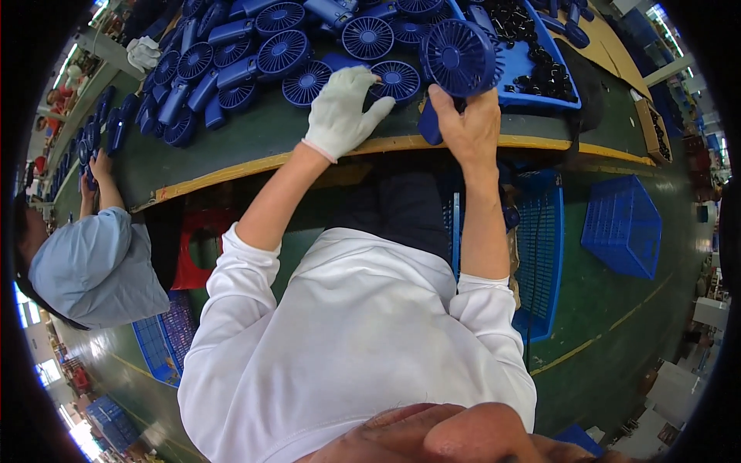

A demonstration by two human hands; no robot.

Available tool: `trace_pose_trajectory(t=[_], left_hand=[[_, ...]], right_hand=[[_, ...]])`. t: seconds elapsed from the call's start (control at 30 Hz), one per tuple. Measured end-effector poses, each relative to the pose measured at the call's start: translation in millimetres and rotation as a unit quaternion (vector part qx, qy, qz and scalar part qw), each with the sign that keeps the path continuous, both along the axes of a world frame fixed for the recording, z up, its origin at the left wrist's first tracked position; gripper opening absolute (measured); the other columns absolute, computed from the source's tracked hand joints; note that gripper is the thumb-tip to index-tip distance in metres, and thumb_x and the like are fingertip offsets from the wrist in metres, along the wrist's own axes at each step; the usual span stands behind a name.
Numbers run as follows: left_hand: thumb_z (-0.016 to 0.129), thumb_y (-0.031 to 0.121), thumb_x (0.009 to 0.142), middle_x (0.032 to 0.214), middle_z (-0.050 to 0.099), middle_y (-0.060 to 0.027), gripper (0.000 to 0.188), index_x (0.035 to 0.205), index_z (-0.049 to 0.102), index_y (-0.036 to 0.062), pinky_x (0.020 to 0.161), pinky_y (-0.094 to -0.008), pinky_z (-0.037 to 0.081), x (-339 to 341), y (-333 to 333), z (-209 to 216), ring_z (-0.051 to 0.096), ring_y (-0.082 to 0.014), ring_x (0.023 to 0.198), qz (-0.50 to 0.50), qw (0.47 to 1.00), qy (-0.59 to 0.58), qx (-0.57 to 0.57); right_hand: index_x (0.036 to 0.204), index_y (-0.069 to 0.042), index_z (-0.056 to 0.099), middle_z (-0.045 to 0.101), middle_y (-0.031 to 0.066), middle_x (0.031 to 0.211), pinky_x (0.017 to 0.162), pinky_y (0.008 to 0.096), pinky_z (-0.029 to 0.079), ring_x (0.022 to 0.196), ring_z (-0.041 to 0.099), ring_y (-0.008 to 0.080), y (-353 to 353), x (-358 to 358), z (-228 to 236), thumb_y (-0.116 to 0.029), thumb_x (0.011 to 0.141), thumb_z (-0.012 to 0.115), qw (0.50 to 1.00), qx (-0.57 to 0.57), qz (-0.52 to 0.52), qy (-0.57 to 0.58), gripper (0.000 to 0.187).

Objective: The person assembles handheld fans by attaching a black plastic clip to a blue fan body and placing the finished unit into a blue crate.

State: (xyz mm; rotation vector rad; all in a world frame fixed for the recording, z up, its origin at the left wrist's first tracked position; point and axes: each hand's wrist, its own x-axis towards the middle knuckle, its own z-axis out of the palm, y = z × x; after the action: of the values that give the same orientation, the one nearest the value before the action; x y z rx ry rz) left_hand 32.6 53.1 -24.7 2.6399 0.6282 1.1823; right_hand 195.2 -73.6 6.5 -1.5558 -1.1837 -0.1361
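Hands at a bench of blue fans

Bare right hand (469, 127) grips a fan (458, 55), its handle mostly hidden; gloved left hand (342, 108), loosely spread, rests on the fan pile (255, 54) at the table (255, 143).

A blue crate (624, 225) stands on the green floor (602, 309).

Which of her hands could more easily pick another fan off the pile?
Probably the left. The gloved left hand rests open by the loose fans on the table, while the bare right hand is closed around a fan.
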Motion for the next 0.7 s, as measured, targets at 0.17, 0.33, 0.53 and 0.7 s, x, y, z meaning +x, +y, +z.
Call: trace_pose_trajectory(t=[0.17,0.33,0.53,0.7], left_hand=[[0.067,0.051,0.08,0.117,0.061,-0.0147,0.065,0.117,0.06,-0.0013,0.1,-0.0428,0.038,10.6,19.1,-4.6,0.054,-0.0302,0.112,0.02,0.975,0.144,0.166],[0.073,0.048,0.075,0.116,0.062,-0.0172,0.063,0.114,0.062,0.0,0.105,-0.0485,0.036,-7.8,14.8,9.2,0.057,-0.0331,0.111,-0.035,0.974,0.171,0.143],[0.063,0.04,0.085,0.117,0.062,-0.0165,0.047,0.112,0.061,0.0015,0.098,-0.0411,0.045,-23.0,24.6,0.0,0.058,-0.0354,0.113,-0.173,0.979,0.074,0.081],[0.049,0.049,0.093,0.132,0.055,-0.0184,0.059,0.126,0.055,0.0005,0.107,-0.0451,0.036,-11.0,23.4,-9.5,0.05,-0.0373,0.124,-0.118,0.976,0.097,0.156]], right_hand=[[0.095,-0.003,0.075,0.061,0.02,0.12,0.094,0.0587,0.041,0.116,0.049,0.0448,13.3,5.5,-25.9,-0.042,0.076,0.067,0.962,-0.193,-0.125,-0.146,0.044],[0.096,-0.002,0.076,0.056,0.0204,0.131,0.096,0.0489,0.047,0.119,0.051,0.0415,11.5,8.2,-18.1,-0.051,0.073,0.069,0.933,-0.306,-0.113,-0.152,0.055],[0.092,-0.004,0.077,0.061,0.0147,0.12,0.092,0.0552,0.046,0.112,0.05,0.0435,6.4,11.0,-14.6,-0.053,0.065,0.076,0.929,-0.342,-0.081,-0.112,0.056],[0.08,-0.004,0.076,0.061,0.0136,0.113,0.086,0.0489,0.046,0.11,0.05,0.0395,-57.4,-10.9,-43.7,-0.035,0.062,0.08,0.962,-0.208,-0.106,-0.139,0.036]])
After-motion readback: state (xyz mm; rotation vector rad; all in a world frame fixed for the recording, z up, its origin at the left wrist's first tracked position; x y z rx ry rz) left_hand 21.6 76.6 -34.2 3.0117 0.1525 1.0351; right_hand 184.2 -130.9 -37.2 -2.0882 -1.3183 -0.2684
